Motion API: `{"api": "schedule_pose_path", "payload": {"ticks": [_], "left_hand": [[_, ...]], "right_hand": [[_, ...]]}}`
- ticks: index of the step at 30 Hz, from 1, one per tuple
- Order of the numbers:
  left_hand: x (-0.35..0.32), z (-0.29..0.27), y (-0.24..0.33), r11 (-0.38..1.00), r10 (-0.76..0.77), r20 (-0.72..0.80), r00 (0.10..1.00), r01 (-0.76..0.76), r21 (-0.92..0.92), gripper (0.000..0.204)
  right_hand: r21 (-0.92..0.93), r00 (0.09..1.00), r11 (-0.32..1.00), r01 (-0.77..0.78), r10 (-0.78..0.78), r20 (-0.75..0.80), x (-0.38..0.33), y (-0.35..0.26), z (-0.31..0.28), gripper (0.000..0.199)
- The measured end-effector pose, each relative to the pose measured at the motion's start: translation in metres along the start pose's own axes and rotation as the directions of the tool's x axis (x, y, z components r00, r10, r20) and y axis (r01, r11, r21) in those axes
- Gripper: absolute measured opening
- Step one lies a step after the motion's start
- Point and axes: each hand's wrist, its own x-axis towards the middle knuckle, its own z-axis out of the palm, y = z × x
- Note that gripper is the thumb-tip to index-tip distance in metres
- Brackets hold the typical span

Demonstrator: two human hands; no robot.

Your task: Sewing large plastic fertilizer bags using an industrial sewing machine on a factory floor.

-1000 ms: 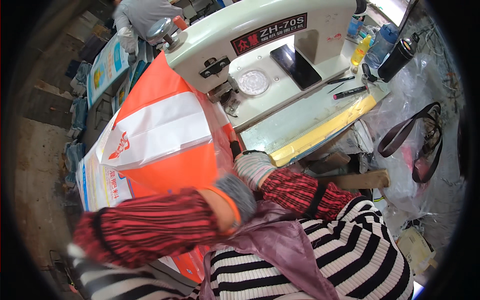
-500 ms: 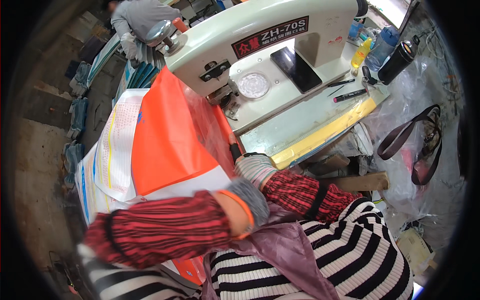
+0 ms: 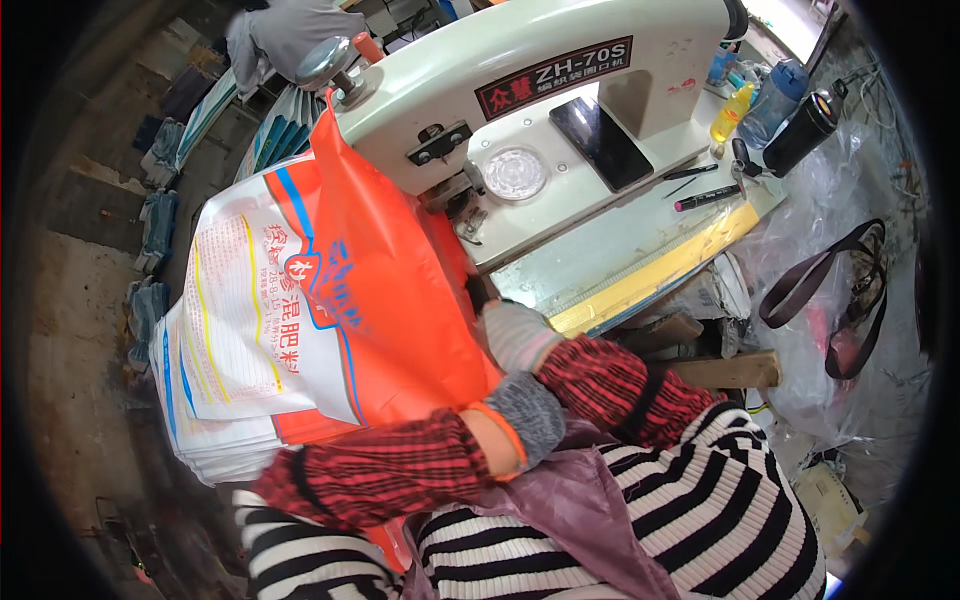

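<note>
Your right hand (image 3: 512, 335), in a grey knit glove, is pressed against the edge of the orange and white woven plastic sack (image 3: 330, 310) just below the needle head of the cream-coloured bag-closing sewing machine (image 3: 520, 110). The fingers are hidden behind the sack, so I cannot tell how far that grip is closed or whether it pinches the fabric. Your left hand (image 3: 520, 425), also gloved in grey with an orange cuff, lies lower, under your right forearm; whether it holds anything cannot be told either.

The sack stands draped over a stack of flat white printed sacks (image 3: 215, 440) to your left, its top edge running up towards the machine's handwheel (image 3: 325, 60).

To feed it well, I judge you should keep the top edge flat and taut and guide it from the side, with your fingertips clear of the needle. Let the rest of the sack hang free so that it does not drag. The black phone (image 3: 600, 142) and pens (image 3: 705, 195) on the green-topped table (image 3: 610, 250) lie well apart from the seam.
</note>
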Motion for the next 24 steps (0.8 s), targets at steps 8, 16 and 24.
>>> {"api": "schedule_pose_path", "payload": {"ticks": [8,16,24], "left_hand": [[-0.086,-0.133,-0.084,0.863,-0.263,0.084,0.961,0.195,0.467,0.015],[0.007,0.091,-0.078,0.868,0.056,-0.274,0.96,-0.183,-0.462,0.021],[-0.044,0.025,-0.061,0.814,-0.58,-0.612,0.537,0.382,-0.437,0.021]], "right_hand": [[-0.245,0.995,0.967,0.069,-0.048,0.09,-0.009,-0.007,-0.019,0.025],[-0.369,0.95,0.881,0.295,-0.313,0.01,0.051,-0.001,-0.027,0.019],[0.539,0.948,0.791,0.289,-0.157,-0.277,-0.025,0.022,0.039,0.043]]}}
